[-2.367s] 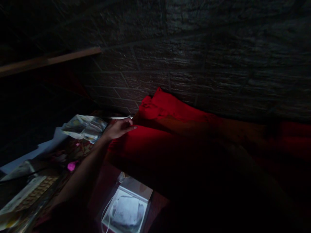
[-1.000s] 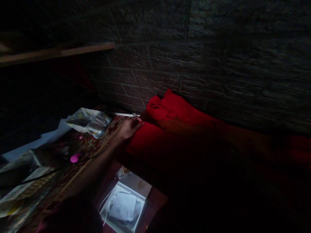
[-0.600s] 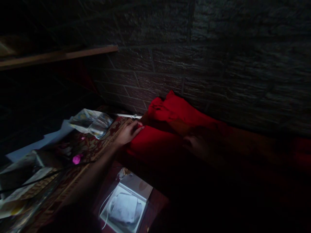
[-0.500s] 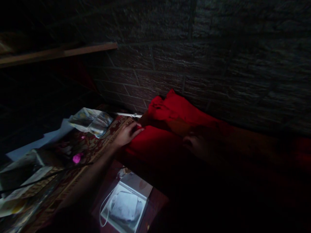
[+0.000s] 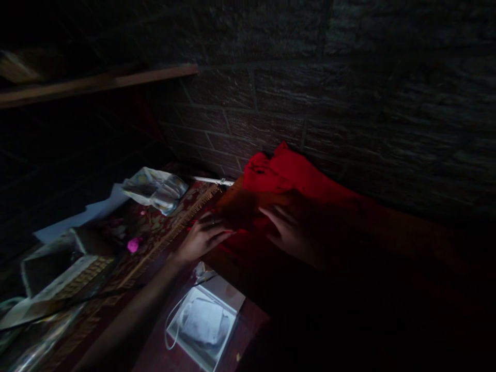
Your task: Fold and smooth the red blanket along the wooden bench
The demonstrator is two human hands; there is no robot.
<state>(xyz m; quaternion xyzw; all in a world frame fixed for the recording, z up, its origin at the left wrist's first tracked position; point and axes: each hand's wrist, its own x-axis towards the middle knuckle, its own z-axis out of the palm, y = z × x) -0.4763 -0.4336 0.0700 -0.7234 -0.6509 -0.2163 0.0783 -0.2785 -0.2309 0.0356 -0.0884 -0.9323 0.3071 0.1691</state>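
Note:
A dark red cloth (image 5: 248,238) lies in deep shadow between my hands. My left hand (image 5: 204,236) has its fingers and thumb closed on the cloth's left part, and a ring shows on one finger. Across from it my right hand (image 5: 287,230) reaches in over the cloth, with thumb and fingers apart and nothing visible between them. Behind both hands, a second, brighter red cloth (image 5: 294,170) is bunched against the wall. Much of the right arm and the near side of the cloth is lost in darkness.
Below my left hand sits an open white box (image 5: 217,351) with a pale packet and a cord. A patterned rug (image 5: 186,219) at left bears a crumpled bag (image 5: 155,188), a pink thing (image 5: 134,244) and a box-like container (image 5: 73,279). A wooden shelf (image 5: 155,77) juts out above.
Both hands have come nearer to me, and the near red cloth has drawn back with them, baring brown surface behind it. My right hand has moved left, closer to my left. The view has shifted slightly.

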